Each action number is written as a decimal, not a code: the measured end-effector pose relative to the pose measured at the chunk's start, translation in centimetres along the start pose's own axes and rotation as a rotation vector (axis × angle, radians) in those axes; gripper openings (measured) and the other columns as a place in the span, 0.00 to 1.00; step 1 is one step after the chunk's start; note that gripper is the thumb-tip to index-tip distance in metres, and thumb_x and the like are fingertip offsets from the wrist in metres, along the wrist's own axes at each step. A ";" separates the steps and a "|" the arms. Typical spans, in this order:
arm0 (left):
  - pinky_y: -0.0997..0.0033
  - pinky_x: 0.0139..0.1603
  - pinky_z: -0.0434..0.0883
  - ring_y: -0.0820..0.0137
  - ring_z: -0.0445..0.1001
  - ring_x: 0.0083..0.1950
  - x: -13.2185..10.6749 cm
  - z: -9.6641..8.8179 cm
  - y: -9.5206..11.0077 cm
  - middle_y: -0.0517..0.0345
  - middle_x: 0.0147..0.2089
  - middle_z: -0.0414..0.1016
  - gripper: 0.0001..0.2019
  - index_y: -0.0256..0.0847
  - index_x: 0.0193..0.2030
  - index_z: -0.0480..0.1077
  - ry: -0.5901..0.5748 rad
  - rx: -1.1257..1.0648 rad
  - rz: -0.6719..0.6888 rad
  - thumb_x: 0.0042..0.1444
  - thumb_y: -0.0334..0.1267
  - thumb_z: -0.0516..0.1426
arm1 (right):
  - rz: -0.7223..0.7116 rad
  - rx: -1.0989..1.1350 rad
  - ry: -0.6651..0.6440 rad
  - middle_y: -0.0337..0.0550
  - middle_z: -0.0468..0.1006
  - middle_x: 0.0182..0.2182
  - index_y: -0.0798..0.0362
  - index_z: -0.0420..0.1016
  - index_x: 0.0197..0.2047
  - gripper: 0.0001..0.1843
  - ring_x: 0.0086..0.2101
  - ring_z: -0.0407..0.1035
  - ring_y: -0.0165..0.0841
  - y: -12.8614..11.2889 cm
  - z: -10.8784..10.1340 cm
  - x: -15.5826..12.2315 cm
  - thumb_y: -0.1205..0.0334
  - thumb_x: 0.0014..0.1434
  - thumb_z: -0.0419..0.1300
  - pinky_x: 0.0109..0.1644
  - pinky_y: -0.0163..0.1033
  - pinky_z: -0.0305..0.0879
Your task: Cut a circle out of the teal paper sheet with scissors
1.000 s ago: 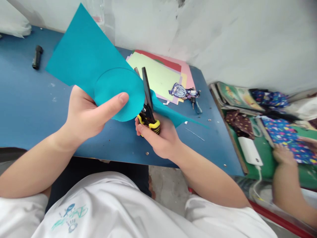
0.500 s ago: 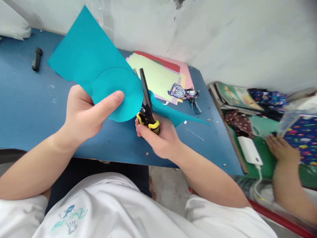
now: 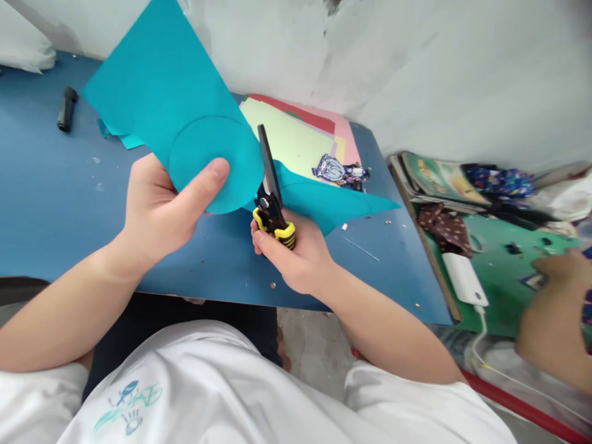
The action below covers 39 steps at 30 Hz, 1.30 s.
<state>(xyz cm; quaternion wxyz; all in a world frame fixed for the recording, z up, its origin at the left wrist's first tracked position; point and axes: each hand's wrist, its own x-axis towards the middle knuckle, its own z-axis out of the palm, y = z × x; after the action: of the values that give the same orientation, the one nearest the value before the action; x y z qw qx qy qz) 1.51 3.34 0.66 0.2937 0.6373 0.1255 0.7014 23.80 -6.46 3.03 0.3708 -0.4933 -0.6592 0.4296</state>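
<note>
My left hand (image 3: pixel 171 203) pinches a teal sheet of paper (image 3: pixel 161 80), its thumb lying on a circle drawn there. The circle's lower and right edge is cut free, while its upper outline is still a drawn line on the sheet. In my right hand (image 3: pixel 300 253) are black scissors (image 3: pixel 272 179) with yellow-trimmed handles, their blades pointing up along the circle's right edge. A partly cut flap of teal paper (image 3: pixel 328 203) hangs to the right, behind the scissors and my right hand.
Coloured sheets (image 3: pixel 287 135) and a keychain (image 3: pixel 335 169) lie at the back of the blue table (image 3: pixel 55 216). A black flashlight (image 3: pixel 67 110) is at left. On the green table (image 3: pixel 499 277) at right are a white power bank (image 3: pixel 465 280), magazines (image 3: pixel 444 179) and a co-worker's blurred arm (image 3: pixel 555 320).
The teal sheet has tilted and shifted slightly up and left, showing teal scraps beneath it. The flap has swung up at right. The co-worker's hand and a patterned pouch have moved right.
</note>
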 end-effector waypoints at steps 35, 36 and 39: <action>0.87 0.14 0.54 0.84 0.65 0.16 1.6 2.0 2.9 0.70 0.20 0.69 0.27 0.39 0.24 0.66 -0.168 0.076 0.093 0.71 0.35 0.74 | -0.064 0.033 -0.003 0.41 0.79 0.33 0.46 0.76 0.46 0.13 0.35 0.75 0.39 0.5 0.2 -0.2 0.47 0.73 0.69 0.38 0.45 0.70; 0.87 0.15 0.54 0.85 0.65 0.17 1.7 2.0 3.1 0.70 0.21 0.69 0.27 0.39 0.24 0.66 -0.175 0.070 0.081 0.71 0.36 0.73 | -0.068 0.031 -0.003 0.41 0.80 0.33 0.46 0.76 0.46 0.13 0.35 0.75 0.39 0.5 0.2 -0.2 0.47 0.74 0.69 0.38 0.45 0.70; 0.87 0.17 0.55 0.85 0.65 0.18 2.0 2.1 3.3 0.70 0.21 0.68 0.27 0.39 0.24 0.65 -0.181 0.061 0.082 0.71 0.36 0.72 | -0.073 0.031 0.000 0.41 0.80 0.34 0.46 0.76 0.46 0.13 0.36 0.76 0.40 0.6 0.2 -0.2 0.47 0.74 0.70 0.38 0.45 0.71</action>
<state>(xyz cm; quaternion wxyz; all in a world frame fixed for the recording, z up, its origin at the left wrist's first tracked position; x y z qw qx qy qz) 2.71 1.40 4.44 0.2553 0.7111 0.0935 0.6484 23.84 -6.64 2.42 0.3938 -0.4630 -0.6701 0.4260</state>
